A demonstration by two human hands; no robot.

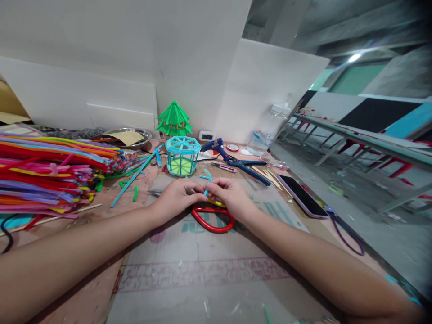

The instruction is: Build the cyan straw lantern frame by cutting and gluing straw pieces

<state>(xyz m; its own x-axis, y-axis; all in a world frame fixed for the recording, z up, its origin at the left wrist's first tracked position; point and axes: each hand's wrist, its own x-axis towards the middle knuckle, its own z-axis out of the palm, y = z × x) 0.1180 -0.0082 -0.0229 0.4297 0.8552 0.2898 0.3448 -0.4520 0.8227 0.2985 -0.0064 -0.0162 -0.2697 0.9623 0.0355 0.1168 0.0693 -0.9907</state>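
My left hand [178, 197] and my right hand [229, 194] meet at the middle of the table, fingers pinched together on a short light-blue pipe cleaner piece [206, 191]. Under my right hand lie red-handled scissors [212, 221] with a bit of yellow showing. Just beyond my hands stands a small light-blue cage-like frame [182, 155] with a green floor. More short blue pieces [208, 175] lie between it and my fingers.
A large pile of coloured pipe cleaners [50, 173] fills the left. A green roof model [173, 119], a metal dish [126, 137], a blue glue gun [216, 146], blue pliers [248, 167], wooden sticks [268, 175], a phone [302, 195] and a water bottle [261, 135] stand behind and right.
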